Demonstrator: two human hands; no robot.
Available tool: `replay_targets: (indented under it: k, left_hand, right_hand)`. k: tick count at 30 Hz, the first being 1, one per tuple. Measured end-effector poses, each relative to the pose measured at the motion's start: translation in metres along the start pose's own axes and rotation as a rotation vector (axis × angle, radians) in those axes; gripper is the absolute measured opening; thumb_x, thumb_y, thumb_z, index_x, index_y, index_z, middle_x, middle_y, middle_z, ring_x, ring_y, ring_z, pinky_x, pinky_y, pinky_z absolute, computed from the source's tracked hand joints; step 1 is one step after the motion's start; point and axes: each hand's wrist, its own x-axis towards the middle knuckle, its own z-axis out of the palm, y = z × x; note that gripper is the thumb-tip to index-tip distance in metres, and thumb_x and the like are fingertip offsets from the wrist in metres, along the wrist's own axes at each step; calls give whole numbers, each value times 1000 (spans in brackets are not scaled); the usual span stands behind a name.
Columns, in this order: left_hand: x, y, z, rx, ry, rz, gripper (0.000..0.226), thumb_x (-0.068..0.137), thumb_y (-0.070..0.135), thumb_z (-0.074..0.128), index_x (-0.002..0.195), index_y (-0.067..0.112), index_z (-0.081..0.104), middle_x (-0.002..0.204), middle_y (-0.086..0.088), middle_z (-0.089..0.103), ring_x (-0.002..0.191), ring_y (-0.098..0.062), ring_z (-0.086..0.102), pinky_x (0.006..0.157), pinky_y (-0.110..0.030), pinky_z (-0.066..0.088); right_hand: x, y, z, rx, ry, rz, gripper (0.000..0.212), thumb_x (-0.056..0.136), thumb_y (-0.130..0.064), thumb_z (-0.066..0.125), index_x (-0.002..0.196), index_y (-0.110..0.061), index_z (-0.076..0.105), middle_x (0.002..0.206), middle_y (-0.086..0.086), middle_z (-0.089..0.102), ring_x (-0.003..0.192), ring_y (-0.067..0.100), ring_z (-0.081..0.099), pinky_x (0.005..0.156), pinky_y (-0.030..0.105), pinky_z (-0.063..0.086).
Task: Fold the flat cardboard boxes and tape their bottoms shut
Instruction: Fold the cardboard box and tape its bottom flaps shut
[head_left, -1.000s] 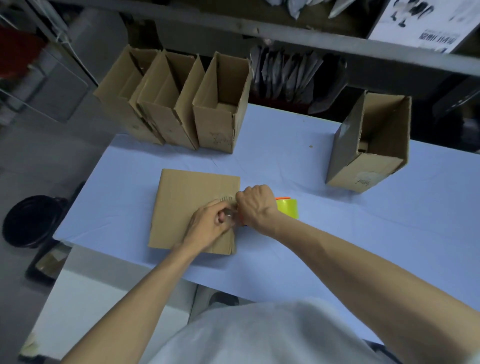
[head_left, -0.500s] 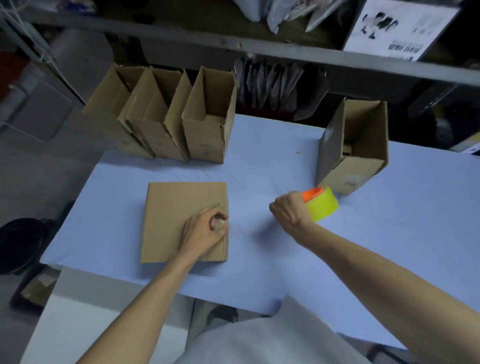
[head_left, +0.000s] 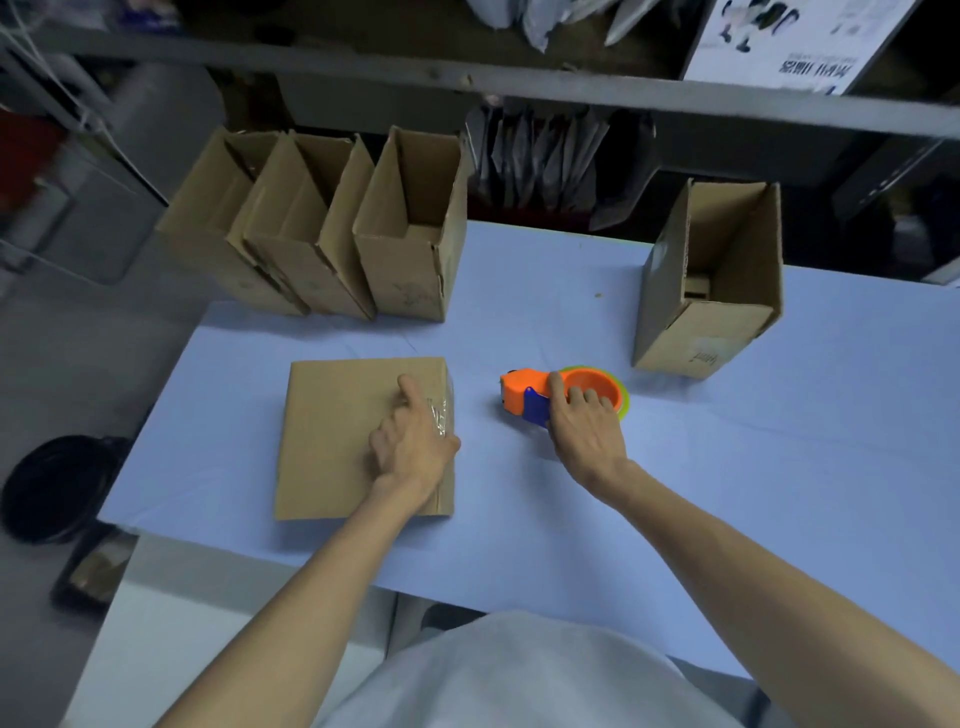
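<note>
Left hand (head_left: 415, 444), fingers flat, presses tape (head_left: 439, 415) onto the box (head_left: 332, 447) edge, evidently to bond it; right hand (head_left: 584, 428), fingers curled over the tape dispenser (head_left: 524, 395), holds it on the table (head_left: 753, 493) nearby.

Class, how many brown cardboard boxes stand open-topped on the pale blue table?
4. Left box, middle box and right box stand in a row at back left of the table; a lone box stands back right. None looks hidden.
</note>
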Motion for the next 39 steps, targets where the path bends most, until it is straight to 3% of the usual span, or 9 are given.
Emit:
replay_targets:
  k: [5, 11, 15, 18, 20, 24, 28, 34, 39]
  left_hand:
    - [-4, 12, 10, 116, 40, -16, 71, 83, 23, 65, 127, 7, 11, 109, -8, 63, 96, -31, 64, 66, -33, 33]
    - [22, -2, -7, -32, 332, 319, 50, 70, 20, 72, 111, 0, 51, 106, -19, 55, 99, -38, 50, 87, -37, 33]
    - [63, -4, -22, 135, -19, 231, 75, 76, 50, 65, 136, 12, 39, 140, -10, 38, 133, -33, 27, 112, -49, 13]
    - [72, 0, -18, 245, -86, 277, 65, 80, 54, 55, 127, 10, 47, 130, -11, 51, 123, -32, 41, 108, -49, 22]
    - [70, 1, -15, 217, -7, 302, 59, 80, 50, 53, 122, 7, 51, 124, -13, 54, 117, -33, 44, 101, -44, 29]
    - [63, -3, -27, 92, 105, 237, 55, 83, 47, 54, 119, 6, 53, 124, -14, 56, 117, -34, 45, 98, -43, 31]
    - [43, -22, -66, -232, 352, 51, 44, 84, 40, 55, 113, 7, 54, 118, -15, 56, 115, -34, 44, 95, -44, 32]
    - [-3, -65, -107, -601, 306, -139, 43, 80, 33, 62, 117, 15, 50, 109, -3, 43, 113, -28, 45, 96, -36, 36]
    - [-25, -69, -83, -745, 11, -226, 74, 64, 51, 81, 108, 13, 37, 114, -3, 48, 99, -20, 52, 77, -31, 44]
  right_hand:
    - [-8, 12, 17, 82, -57, -26, 57, 88, -7, 51, 141, -2, 32, 107, 15, 63, 93, 34, 59, 65, 36, 36]
    - [-12, 11, 31, 192, -71, -33, 55, 85, -6, 56, 136, -1, 39, 97, 16, 65, 85, 34, 60, 56, 35, 32]
    - [-13, 9, 34, 131, -28, -6, 54, 77, -4, 64, 128, -1, 47, 92, 18, 63, 79, 35, 57, 56, 37, 39]
    - [-31, -7, 19, 105, 223, 20, 50, 64, -9, 75, 110, 0, 59, 84, 18, 54, 75, 31, 45, 62, 40, 40]
    - [-56, -39, 4, 394, 103, 50, 45, 83, -30, 67, 114, 0, 55, 98, 19, 55, 88, 34, 48, 72, 43, 44]
    - [-70, -109, -27, 1391, -933, 699, 89, 84, -78, 31, 141, -10, 34, 118, 19, 59, 104, 39, 60, 80, 45, 56]
    - [-35, -121, -51, 2102, -668, 789, 36, 91, -39, 58, 112, -11, 65, 94, 7, 72, 86, 24, 67, 78, 43, 55]
    - [12, -92, -101, 1890, -486, 635, 38, 72, 3, 69, 107, 13, 62, 86, 13, 69, 69, 22, 68, 54, 23, 51]
    - [15, -100, -109, 1381, -354, 395, 92, 34, -59, 91, 104, -9, 60, 92, 2, 73, 82, 17, 71, 72, 37, 58]
